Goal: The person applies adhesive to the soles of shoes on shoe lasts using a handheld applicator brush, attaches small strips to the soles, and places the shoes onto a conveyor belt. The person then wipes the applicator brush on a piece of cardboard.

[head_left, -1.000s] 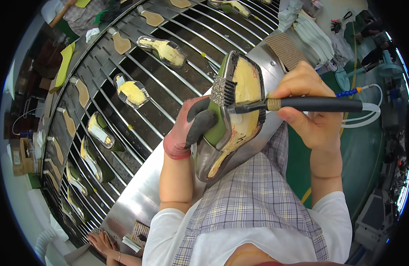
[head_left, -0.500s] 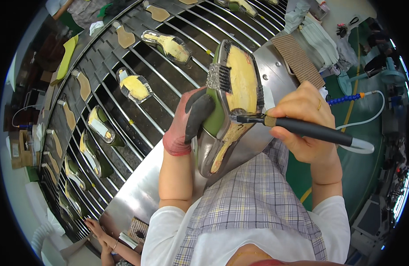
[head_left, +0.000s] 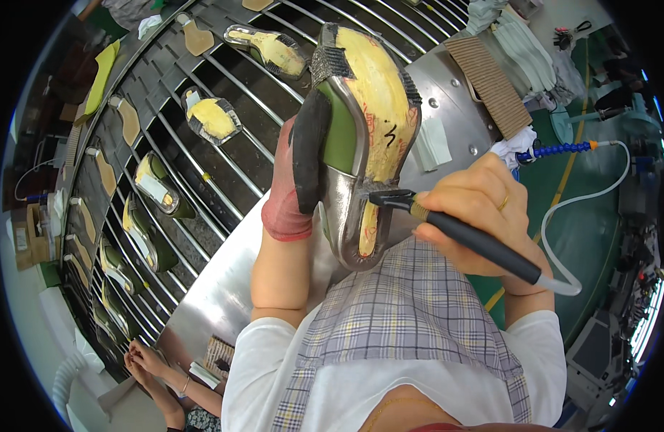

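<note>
My left hand (head_left: 294, 171), in a red and black work glove, is closed round the side of a shoe upper on a green last (head_left: 339, 133). Its sole side is turned up, showing a yellowish surface with dark roughened edges and pen marks; the silvery heel end points toward me. In my bare right hand (head_left: 483, 212) is a black brush-like hand tool (head_left: 469, 240), with a pale hose leaving its rear end. The tool's tip touches the sole near the heel. Part of my left fingers is hidden behind the shoe.
A rack of metal bars (head_left: 224, 176) at left carries several lasted shoes (head_left: 214, 121) and tan insoles (head_left: 127, 122). The steel ledge (head_left: 235, 270) runs beside me. Corrugated cardboard (head_left: 494, 86) and white cloths lie at right, near a blue jointed hose (head_left: 555, 151). Another person's hands (head_left: 148, 360) are at lower left.
The shoe has turned more upright, and its sole faces me more fully. The tool tip has moved left and toward the heel. The rack's shoes have shifted slightly in view.
</note>
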The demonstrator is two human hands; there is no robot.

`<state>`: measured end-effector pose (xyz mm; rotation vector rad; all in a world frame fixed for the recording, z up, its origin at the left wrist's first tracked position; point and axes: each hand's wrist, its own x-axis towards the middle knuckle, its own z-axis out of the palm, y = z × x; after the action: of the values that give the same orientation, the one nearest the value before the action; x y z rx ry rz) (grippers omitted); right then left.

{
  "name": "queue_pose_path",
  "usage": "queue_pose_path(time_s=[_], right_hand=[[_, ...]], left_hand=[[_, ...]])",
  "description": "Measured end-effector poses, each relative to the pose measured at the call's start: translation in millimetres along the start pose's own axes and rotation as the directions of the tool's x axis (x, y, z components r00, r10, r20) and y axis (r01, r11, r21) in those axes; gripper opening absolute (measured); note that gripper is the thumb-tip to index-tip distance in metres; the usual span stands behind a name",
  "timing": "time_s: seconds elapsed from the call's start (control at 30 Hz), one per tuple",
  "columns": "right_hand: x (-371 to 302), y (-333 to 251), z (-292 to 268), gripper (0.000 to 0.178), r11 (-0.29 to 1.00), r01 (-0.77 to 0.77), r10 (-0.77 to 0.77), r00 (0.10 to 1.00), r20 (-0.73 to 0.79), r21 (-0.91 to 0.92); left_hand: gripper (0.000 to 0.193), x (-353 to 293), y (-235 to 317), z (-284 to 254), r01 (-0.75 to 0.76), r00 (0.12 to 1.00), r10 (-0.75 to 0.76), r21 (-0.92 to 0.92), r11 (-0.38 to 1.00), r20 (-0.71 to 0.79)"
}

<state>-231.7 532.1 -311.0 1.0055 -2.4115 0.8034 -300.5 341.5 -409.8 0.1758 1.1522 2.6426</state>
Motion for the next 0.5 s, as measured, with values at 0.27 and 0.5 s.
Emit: queue_pose_path(time_s=[0.27, 0.5], right_hand=[[3, 3, 4, 0.031, 0.991, -0.009, -0.003, 0.996, -0.086, -0.135], [2, -2, 4, 0.029, 0.998, -0.020, 0.019, 1.000, 0.023, 0.054]], left_hand=[[0.037, 2, 3, -1, -0.105, 0.994, 0.100, 0.176, 0.979, 0.038], [0.039, 4, 3, -8, -0.062, 0.998, 0.060, 0.082, 0.995, 0.018]])
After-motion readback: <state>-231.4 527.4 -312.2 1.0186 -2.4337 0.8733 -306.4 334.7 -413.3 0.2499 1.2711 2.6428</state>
